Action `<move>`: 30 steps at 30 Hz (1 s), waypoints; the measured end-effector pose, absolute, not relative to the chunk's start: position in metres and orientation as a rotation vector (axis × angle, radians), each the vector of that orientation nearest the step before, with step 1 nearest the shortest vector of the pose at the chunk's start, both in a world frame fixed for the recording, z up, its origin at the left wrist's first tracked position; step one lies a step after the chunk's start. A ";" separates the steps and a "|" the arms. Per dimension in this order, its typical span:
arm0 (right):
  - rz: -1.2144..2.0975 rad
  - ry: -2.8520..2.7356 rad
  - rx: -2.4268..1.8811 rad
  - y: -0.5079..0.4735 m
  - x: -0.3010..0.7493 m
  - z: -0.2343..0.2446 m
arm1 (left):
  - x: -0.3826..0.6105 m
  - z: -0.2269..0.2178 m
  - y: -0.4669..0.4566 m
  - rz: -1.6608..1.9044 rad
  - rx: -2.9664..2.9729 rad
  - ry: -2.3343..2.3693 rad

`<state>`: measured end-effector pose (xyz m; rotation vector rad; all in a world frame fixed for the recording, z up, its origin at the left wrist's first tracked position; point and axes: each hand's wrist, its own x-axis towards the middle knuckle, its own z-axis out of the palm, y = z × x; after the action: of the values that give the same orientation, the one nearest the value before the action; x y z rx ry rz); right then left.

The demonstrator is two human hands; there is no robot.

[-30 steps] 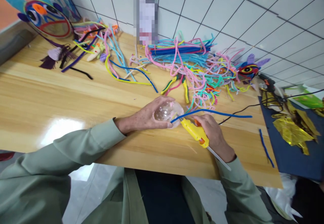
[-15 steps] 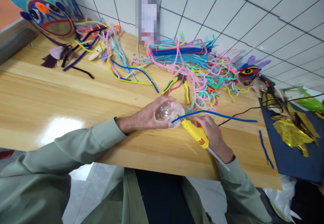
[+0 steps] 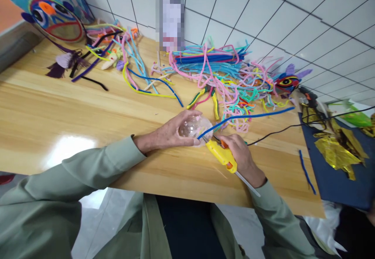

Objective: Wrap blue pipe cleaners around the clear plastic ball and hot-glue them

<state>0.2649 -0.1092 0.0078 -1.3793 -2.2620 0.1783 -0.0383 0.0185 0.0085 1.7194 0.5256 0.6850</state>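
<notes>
Cupping a clear plastic ball [image 3: 195, 128] with the left hand [image 3: 171, 134], fingers curled over the top, thumb underneath, a little way in from the near edge of the wooden table [image 3: 73, 110]. Gripping a yellow glue gun [image 3: 219, 154] tight in the right hand [image 3: 238, 155], nozzle right up against the ball's right side, glue stick [image 3: 247, 183] poking out the back towards the table edge. Meeting at that same spot: one end of a long blue pipe cleaner [image 3: 249, 116], raised off the wood and slanting away up to the right (free end up near the right end of the table).

Not much slack behind the wrists, both sleeves crossing the front edge. Loads of bare wood off to the left, shiny and open. Tighter going forward: big tangle of pipe cleaners [image 3: 228, 79] just beyond the ball, spread back to the tiled wall [image 3: 263, 9]. Off to the right, a black cord [image 3: 278, 130] trailing across the wood near the gun hand, then a short blue offcut [image 3: 306, 171] just beside a dark blue sheet [image 3: 336, 184] with crumpled gold foil [image 3: 336, 149] on it.
</notes>
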 end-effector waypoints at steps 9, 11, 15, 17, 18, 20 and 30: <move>0.102 -2.241 -1.365 -0.108 0.264 0.009 | -0.038 0.008 0.018 0.693 1.719 0.542; 0.134 -2.251 -1.364 -0.108 0.264 0.009 | -0.038 0.008 0.018 0.689 1.719 0.540; 0.086 -2.235 -1.340 -0.106 0.265 0.010 | -0.038 0.009 0.018 0.681 1.718 0.543; 0.097 -2.252 -1.330 -0.106 0.265 0.010 | -0.039 0.010 0.019 0.680 1.724 0.541; 0.121 -2.265 -1.327 -0.106 0.264 0.011 | -0.039 0.010 0.019 0.677 1.726 0.542; 0.144 -2.273 -1.313 -0.106 0.264 0.012 | -0.039 0.009 0.019 0.666 1.728 0.549; 0.138 -2.253 -1.329 -0.103 0.269 0.011 | -0.039 0.005 0.020 0.659 1.717 0.561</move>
<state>0.2690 -0.1034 0.0107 -1.3286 -2.2534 0.1382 -0.0393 0.0200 0.0054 1.7172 0.5614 0.6594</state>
